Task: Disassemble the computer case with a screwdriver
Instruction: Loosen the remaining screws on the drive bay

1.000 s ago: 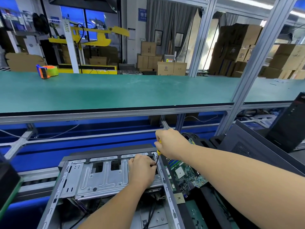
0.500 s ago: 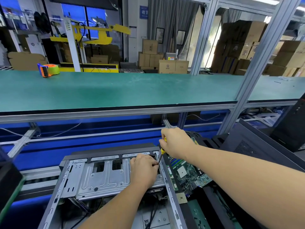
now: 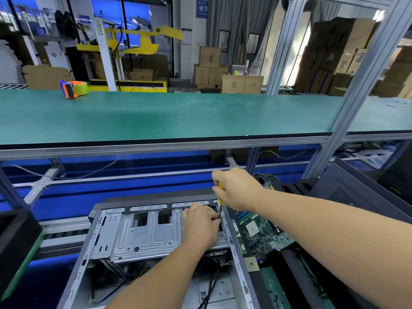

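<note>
An open grey computer case [image 3: 98, 239] lies on its side in front of me, its silver drive bracket [image 3: 145, 235] across the top. My right hand [image 3: 236, 188] grips a yellow-handled screwdriver [image 3: 220, 200] held nearly upright, its dark shaft pointing down at the bracket's far right corner. My left hand [image 3: 200, 224] rests on the bracket there, fingers curled around the shaft near the tip. The tip and any screw are hidden by my left hand.
A green motherboard [image 3: 263, 235] lies right of the case, with dark case panels [image 3: 347, 192] further right. A raised green-topped shelf [image 3: 178, 117] crosses above, carrying a tape dispenser [image 3: 73, 89]. An aluminium post [image 3: 356, 90] stands at right. A black object [image 3: 15, 246] sits at left.
My right hand with the screwdriver has shifted slightly up and to the right; the left hand stays on the bracket corner. The camera view has drifted a little.
</note>
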